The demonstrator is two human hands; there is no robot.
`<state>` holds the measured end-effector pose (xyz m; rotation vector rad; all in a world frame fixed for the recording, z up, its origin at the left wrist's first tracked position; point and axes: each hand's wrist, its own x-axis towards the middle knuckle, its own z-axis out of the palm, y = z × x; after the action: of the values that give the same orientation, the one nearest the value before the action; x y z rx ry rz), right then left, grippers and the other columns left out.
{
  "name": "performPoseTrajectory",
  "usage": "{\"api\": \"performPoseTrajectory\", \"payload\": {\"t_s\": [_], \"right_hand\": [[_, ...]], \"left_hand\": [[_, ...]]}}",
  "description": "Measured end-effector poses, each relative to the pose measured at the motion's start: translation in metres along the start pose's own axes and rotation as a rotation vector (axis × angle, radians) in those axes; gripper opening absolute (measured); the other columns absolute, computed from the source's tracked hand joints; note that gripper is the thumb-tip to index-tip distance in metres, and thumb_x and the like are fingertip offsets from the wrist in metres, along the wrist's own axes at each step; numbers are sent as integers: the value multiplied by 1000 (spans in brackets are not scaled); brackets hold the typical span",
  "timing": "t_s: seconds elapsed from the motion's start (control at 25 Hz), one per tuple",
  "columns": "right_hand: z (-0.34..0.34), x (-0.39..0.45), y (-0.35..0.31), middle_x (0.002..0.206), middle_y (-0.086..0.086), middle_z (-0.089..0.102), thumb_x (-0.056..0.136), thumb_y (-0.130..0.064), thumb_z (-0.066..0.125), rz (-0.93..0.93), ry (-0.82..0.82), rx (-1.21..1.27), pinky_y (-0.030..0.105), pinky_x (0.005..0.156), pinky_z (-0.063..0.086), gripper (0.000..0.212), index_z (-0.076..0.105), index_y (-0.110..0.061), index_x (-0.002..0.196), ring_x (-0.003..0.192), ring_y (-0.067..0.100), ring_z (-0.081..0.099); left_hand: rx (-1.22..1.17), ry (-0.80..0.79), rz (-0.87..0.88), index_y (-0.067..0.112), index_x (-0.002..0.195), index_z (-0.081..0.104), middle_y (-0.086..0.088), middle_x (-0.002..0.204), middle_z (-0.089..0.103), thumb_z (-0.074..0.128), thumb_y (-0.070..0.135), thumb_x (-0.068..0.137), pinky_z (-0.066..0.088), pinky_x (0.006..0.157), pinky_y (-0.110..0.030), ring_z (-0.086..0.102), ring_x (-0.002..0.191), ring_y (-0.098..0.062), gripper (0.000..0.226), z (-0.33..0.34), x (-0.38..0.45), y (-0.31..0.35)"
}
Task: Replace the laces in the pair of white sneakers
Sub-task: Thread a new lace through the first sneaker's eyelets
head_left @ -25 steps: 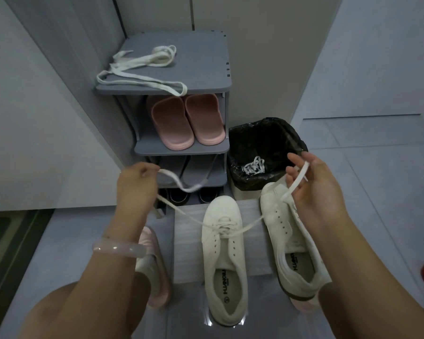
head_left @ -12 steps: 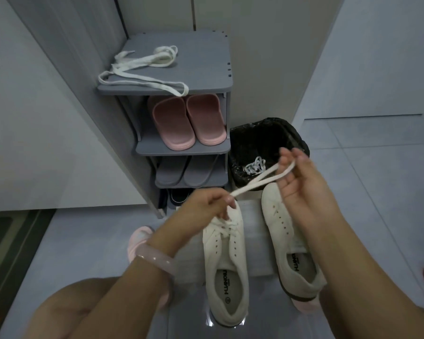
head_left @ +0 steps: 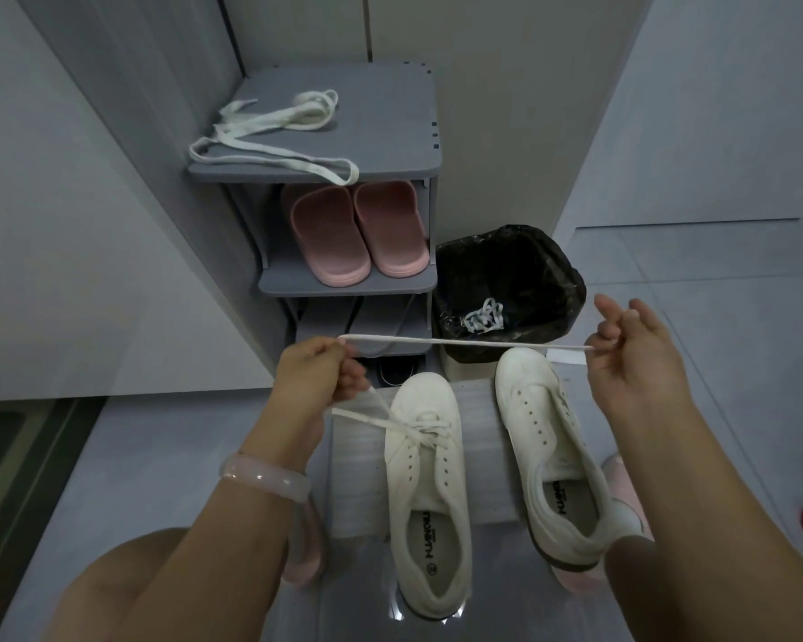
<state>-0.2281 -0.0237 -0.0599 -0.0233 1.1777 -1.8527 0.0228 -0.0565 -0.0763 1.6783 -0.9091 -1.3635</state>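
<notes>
Two white sneakers stand side by side on a pale mat (head_left: 358,479). The left sneaker (head_left: 430,493) has a white lace (head_left: 464,342) threaded through its lowest eyelets. The right sneaker (head_left: 557,456) has bare eyelets. My left hand (head_left: 316,377) grips the lace above and left of the left sneaker's toe. My right hand (head_left: 631,359) pinches the lace's other end above the right sneaker's toe. The lace runs taut and level between the two hands, and a slack part drops from my left hand to the eyelets.
A grey shoe rack (head_left: 390,113) stands ahead with another white lace (head_left: 270,136) on its top shelf and pink slippers (head_left: 358,234) below. Right of it, a bin with a black bag (head_left: 506,280) holds a crumpled lace (head_left: 483,317). Grey floor lies on both sides.
My hands have drawn apart, left hand leftward and right hand rightward, pulling the lace from a short slanted stretch into a long level taut line.
</notes>
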Motion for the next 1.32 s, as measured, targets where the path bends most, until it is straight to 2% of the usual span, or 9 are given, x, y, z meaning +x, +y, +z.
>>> {"api": "performPoseTrajectory", "payload": {"t_s": [0.08,0.16,0.2,0.28,0.4,0.56,0.72,0.88,1.32], "right_hand": [[2,-3,8,85,9,64,99,-7,38,45,-48,-99,11,41,38,10,48,-8,100,39,1,46],[3,-11,23,72,5,65,99,-14,44,24,-145,-372,13,43,43,18,53,-8,84,41,1,51],[1,-16,31,62,1,63,97,-18,47,-29,-210,-584,15,45,43,22,55,-10,79,41,2,51],[-6,-23,50,49,-4,54,96,-23,50,-116,-363,-1002,19,49,39,26,58,-12,73,42,4,45],[-18,-24,78,60,-8,46,100,-21,38,-43,-554,-1381,20,58,34,29,65,-13,92,59,9,44],[-31,-21,90,73,-3,53,96,-5,34,145,-746,-1497,12,53,36,24,46,-15,114,63,5,46],[-48,-18,86,87,7,64,90,-2,44,-10,-934,-1705,11,61,40,17,45,-14,103,71,8,54],[-53,-21,93,92,11,66,90,-8,47,-195,-974,-1839,28,71,46,11,56,-11,96,83,21,60],[-45,-27,97,80,10,55,93,-13,42,-399,-1042,-1961,28,63,37,9,49,-14,88,71,19,49]], "left_hand": [[-154,-80,-9,8,107,53,-6,85,67,42,10,98,55,74,-24,68,86,-18,14,8,-3,-2],[139,-209,85,24,143,25,-2,111,56,49,16,95,47,90,-32,58,106,-19,54,13,-1,-10],[313,-301,118,33,146,14,0,111,55,51,18,94,46,89,-33,60,103,-18,66,15,-4,-13],[544,-456,121,29,142,29,-1,102,63,50,16,94,50,85,-36,67,88,-20,55,21,-10,-21],[782,-553,141,11,105,63,-2,82,65,50,14,93,51,67,-26,65,69,-19,18,27,-15,-34],[1040,-598,239,8,99,70,-7,93,69,54,19,91,46,67,-23,60,75,-14,22,30,-12,-48],[1112,-661,262,13,109,69,-6,110,68,54,13,88,49,86,-28,61,101,-19,27,35,-12,-62],[1069,-633,246,15,107,71,-7,108,69,53,11,86,50,89,-36,60,101,-22,28,37,-13,-68],[1003,-628,221,17,103,72,-6,105,69,56,12,84,49,89,-36,61,99,-22,25,36,-12,-72]]}}
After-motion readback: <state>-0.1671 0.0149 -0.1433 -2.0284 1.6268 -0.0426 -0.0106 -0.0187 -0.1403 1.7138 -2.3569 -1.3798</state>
